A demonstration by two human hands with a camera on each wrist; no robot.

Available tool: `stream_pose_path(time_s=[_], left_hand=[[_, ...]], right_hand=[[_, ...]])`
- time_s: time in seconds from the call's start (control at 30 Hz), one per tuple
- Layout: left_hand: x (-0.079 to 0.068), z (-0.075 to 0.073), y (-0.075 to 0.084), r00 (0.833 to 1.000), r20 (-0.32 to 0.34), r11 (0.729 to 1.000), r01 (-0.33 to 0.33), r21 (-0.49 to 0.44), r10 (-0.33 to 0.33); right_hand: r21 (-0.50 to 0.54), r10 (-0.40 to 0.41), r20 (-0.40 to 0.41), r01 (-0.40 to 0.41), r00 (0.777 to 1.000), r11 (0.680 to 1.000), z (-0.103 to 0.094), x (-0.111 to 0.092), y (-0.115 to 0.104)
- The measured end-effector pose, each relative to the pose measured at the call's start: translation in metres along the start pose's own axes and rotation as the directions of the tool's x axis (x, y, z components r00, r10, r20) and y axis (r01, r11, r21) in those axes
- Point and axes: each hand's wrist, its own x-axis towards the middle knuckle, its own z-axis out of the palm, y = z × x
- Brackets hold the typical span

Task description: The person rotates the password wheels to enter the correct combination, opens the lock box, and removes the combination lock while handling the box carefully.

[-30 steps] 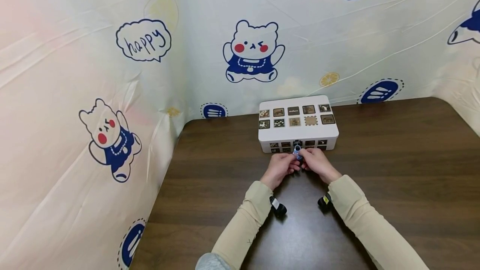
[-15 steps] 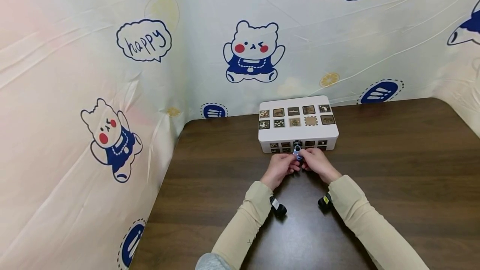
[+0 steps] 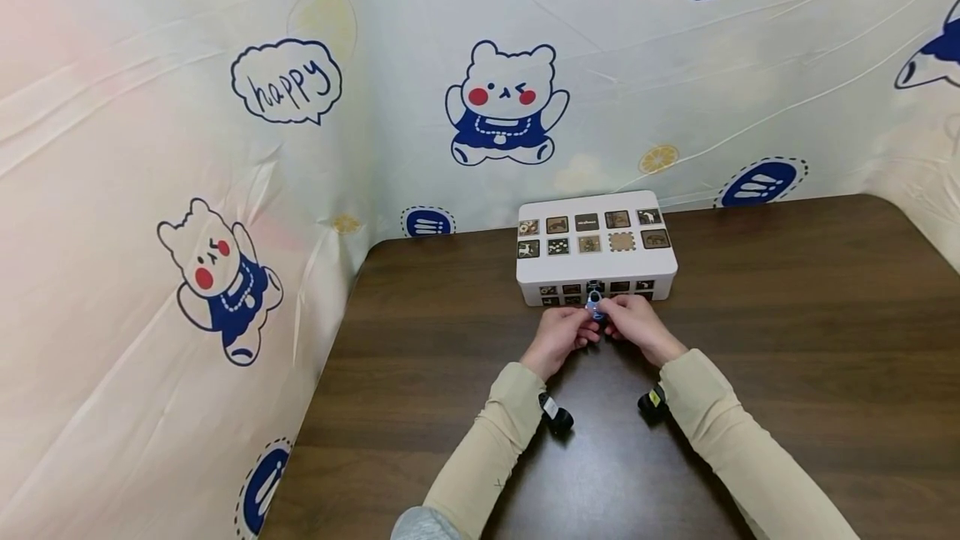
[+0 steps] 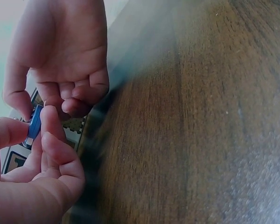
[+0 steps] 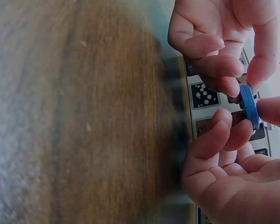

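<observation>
In my head view, leftmost, the left hand (image 3: 558, 338) pinches the blue lock (image 3: 596, 307) with thumb and fingers. The lock sits at the middle of the front of the white box (image 3: 596, 268). On its right, the right hand (image 3: 637, 328) pinches it too. Only the wrist views show me its slim edge, the right one adding dark bumps on one face; only the head view gives me the box's full lid.

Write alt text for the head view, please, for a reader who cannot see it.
Two hands hold a small blue object at the front of a white box with dark picture squares, on a brown table. Behind hangs a pale cloth printed with cartoon bears.
</observation>
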Motion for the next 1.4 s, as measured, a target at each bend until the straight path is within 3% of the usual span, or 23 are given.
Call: stream_pose_path(time_s=[1.4], left_hand=[[0.0006, -0.0003, -0.0013, 1.0, 0.024, 1.0, -0.017, -0.012, 0.017]], right_hand=[[0.025, -0.014, 0.029, 0.014, 0.999, 1.0, -0.0026, -0.0006, -0.0008]])
